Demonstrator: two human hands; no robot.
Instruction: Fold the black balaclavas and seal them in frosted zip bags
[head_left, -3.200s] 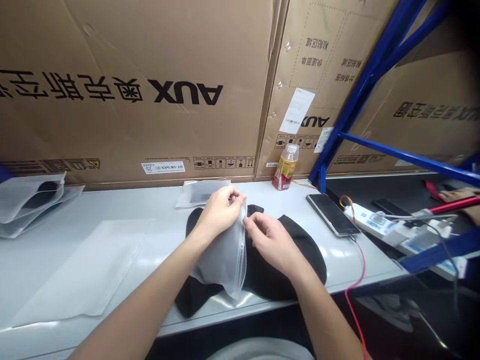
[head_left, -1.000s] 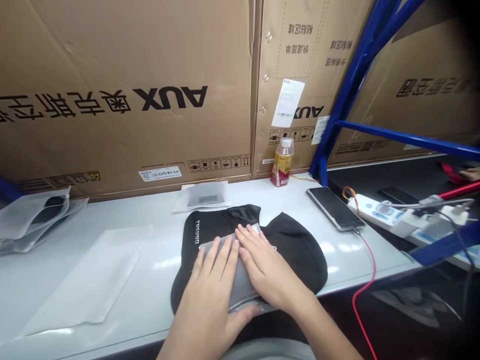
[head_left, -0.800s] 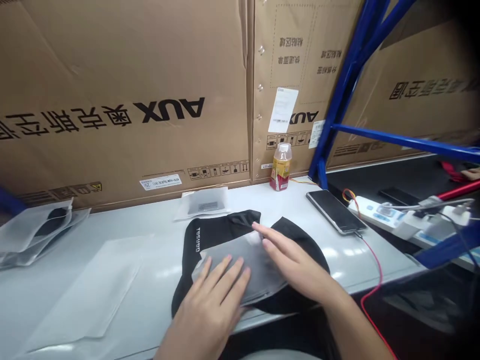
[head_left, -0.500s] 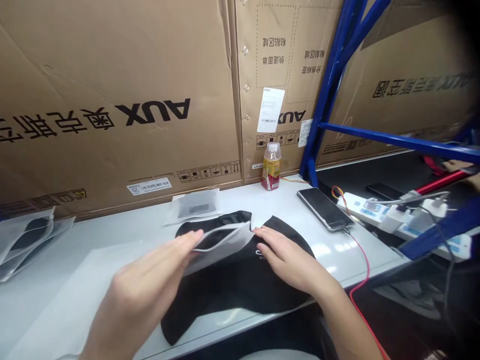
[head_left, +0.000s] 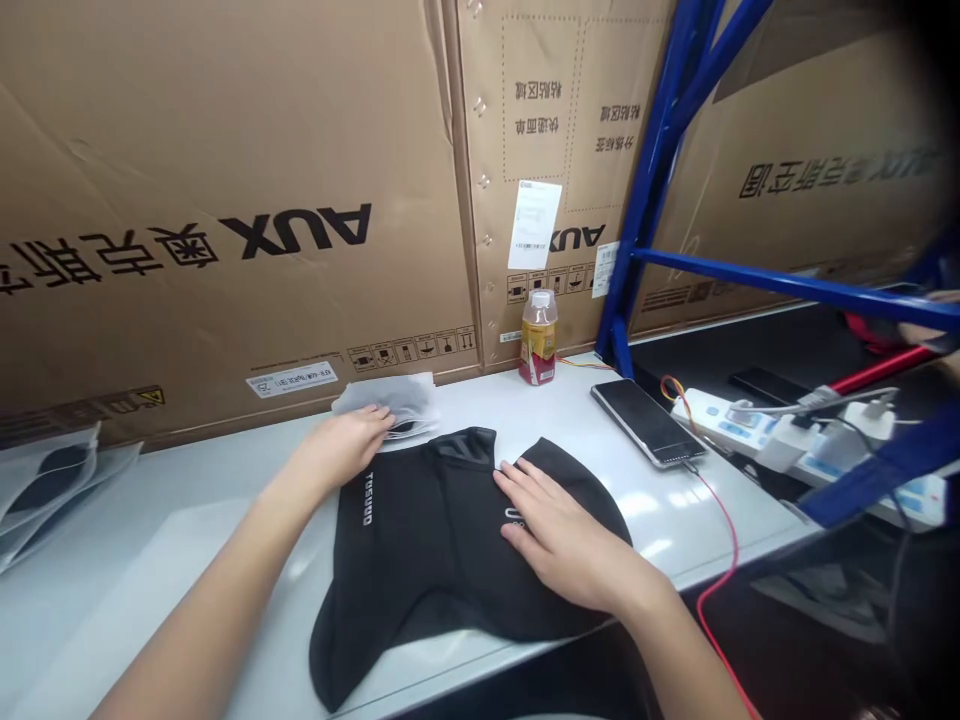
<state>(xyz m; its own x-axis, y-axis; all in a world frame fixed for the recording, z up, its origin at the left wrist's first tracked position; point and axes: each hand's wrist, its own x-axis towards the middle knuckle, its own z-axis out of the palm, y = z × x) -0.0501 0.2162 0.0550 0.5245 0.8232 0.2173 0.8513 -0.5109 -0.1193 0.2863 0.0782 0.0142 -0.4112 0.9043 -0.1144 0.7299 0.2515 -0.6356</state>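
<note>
A black fabric piece (head_left: 420, 540), shaped like a balaclava with white lettering, lies spread on the table. My right hand (head_left: 559, 530) rests flat on its right part, fingers stretched out and open. Beyond its upper left edge, my left hand (head_left: 360, 435) has its fingers closed on a frosted plastic pouch (head_left: 412, 395) at the back of the table. The pouch lies over others there, and something dark shows through it. My left fingertips are partly hidden.
More frosted pouches (head_left: 56, 480) with dark contents lie at the far left. A bottle (head_left: 538, 340) and a phone (head_left: 649, 422) on a red cable stand back right, by a blue rack post (head_left: 637, 220) and power strip (head_left: 727, 420). Large cartons (head_left: 225, 120) line the back.
My left hand has carried the pouch from above the black fabric to the pouches at the back. My right hand stays on the fabric. The fabric's left lettering now shows.
</note>
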